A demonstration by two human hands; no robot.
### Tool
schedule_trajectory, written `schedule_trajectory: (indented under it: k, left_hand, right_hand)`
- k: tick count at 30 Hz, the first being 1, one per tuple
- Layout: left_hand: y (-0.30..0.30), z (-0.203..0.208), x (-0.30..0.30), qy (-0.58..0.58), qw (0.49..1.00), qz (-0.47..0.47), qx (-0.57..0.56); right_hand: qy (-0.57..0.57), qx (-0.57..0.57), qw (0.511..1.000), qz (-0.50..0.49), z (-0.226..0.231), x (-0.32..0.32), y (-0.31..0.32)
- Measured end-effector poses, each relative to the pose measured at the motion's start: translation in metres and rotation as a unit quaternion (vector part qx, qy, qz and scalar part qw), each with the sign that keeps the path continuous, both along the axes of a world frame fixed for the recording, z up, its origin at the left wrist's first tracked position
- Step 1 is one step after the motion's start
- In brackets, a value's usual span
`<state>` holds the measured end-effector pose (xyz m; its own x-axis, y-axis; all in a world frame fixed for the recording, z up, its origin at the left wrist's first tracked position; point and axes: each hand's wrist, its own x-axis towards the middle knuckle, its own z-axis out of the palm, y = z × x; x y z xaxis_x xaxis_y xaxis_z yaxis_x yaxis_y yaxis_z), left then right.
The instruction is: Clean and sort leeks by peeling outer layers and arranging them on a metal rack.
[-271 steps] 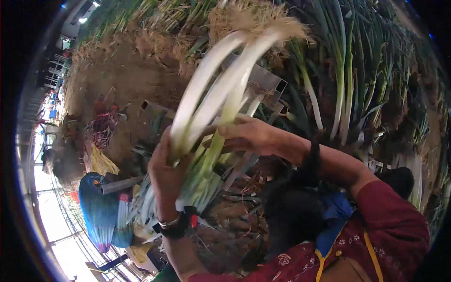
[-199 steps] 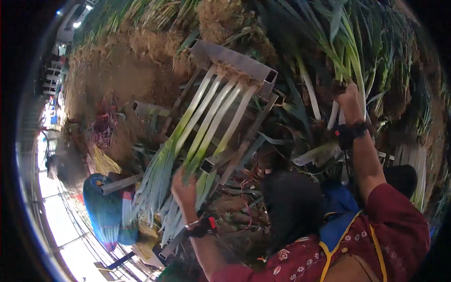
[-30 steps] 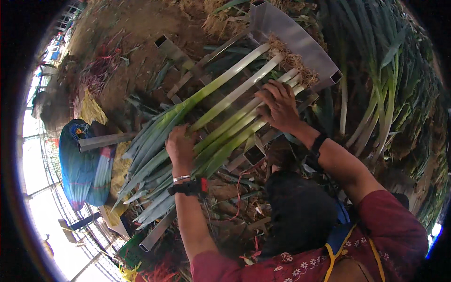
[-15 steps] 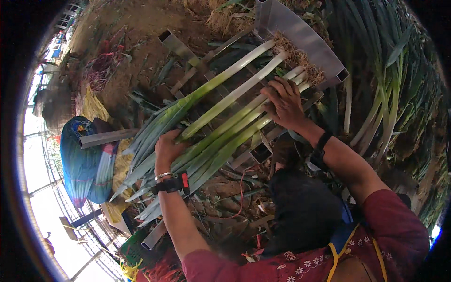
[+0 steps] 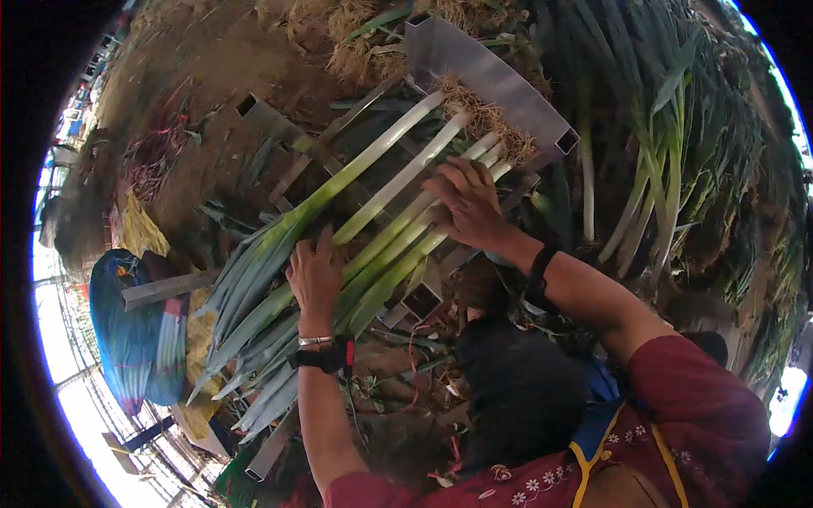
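Leeks were laid side by side, roots at the grey metal bar. Nearer the bar, the right hand was held palm-down, fingers half-curled over pale stems; farther off, the left hand was laid part-spread over leaves. Whether either gripped could not be told.

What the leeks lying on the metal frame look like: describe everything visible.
The leeks lie side by side, slanting over a metal-looking frame. Slender, glossy white stems turn pale green, then spread into blue-green leaves toward the lower left. Brown, stringy roots are attached at the upper right, close to a grey plate. The left grip rests on the leaves; the right grip lies across stems nearer the roots.
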<state>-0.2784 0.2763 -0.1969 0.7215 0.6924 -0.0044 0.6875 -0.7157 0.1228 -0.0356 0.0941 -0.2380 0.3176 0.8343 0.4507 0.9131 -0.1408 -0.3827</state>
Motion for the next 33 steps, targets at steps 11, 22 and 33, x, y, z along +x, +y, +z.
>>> schedule_trajectory:
  k: [11,22,33]
  left_hand:
    - [0.007,0.015,-0.01,-0.017,0.982,-0.075,-0.171]
    - [0.008,0.014,-0.013,-0.047,0.978,-0.088,-0.184]
    - [0.028,0.023,-0.023,-0.023,0.969,-0.014,-0.247]
  right_hand:
    - [-0.017,0.01,1.0,-0.002,0.002,-0.002,-0.001]
    - [0.08,-0.055,0.995,-0.034,0.024,0.017,0.012]
    - [-0.029,-0.116,0.993,-0.014,0.015,0.022,0.018]
